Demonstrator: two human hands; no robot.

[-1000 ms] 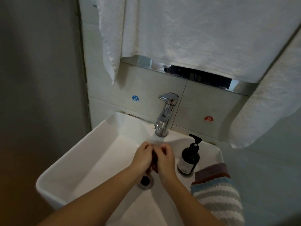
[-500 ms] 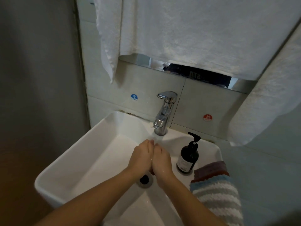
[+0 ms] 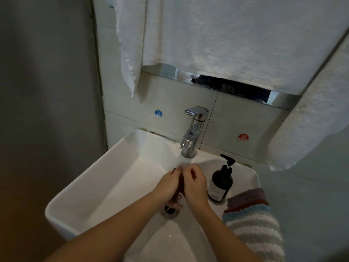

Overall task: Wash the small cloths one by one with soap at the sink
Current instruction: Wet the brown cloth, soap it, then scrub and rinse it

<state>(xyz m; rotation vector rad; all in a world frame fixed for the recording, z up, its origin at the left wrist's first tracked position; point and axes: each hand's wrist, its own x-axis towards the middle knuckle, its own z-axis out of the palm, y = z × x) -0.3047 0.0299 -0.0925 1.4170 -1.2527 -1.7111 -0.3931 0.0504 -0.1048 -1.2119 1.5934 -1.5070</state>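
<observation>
Since half a second ago the two hands have parted a little at the fingertips, so that a strip of dark reddish cloth (image 3: 181,183) shows between them where before they were pressed close together. Left hand (image 3: 169,186) and right hand (image 3: 194,183) both have their fingers curled round this small cloth, holding it between the palms over the basin, just below the spout. Directly under the hands lies the drain (image 3: 170,210), partly hidden by the left thumb. Just beyond the fingertips stands the chrome tap (image 3: 192,133); whether water runs from it cannot be told. Right of the right hand, a dark pump bottle of soap (image 3: 220,181) stands on the rim of the white sink (image 3: 85,188). Nearer than the bottle, beside the right forearm, a pile of folded cloths (image 3: 251,214) rests on the sink's corner, a striped one on top. Above everything hang white towels (image 3: 217,35).
</observation>
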